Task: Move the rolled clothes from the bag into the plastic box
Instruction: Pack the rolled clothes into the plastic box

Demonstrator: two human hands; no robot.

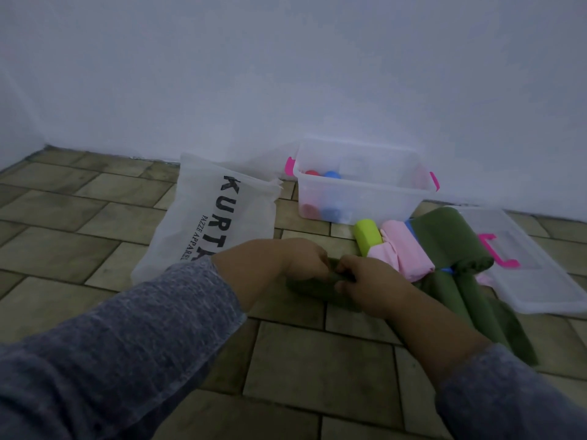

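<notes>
Our 2 hands, left hand (298, 260) and right hand (365, 281), meet on the dark green roll (313, 290), each grip curled into the top of the cloth. The roll lies on the floor just beside the bag (203, 223), apart from the plastic box (381, 201). We judge it soft, light and prone to unrolling, so it is best clasped around its middle.

The tiled floor (317, 360) carries a clear plastic box (365, 198). Left of the box lies a white bag (197, 223), right of it the lid (540, 281). In front lie lime, pink and dark green rolled clothes (403, 252).
</notes>
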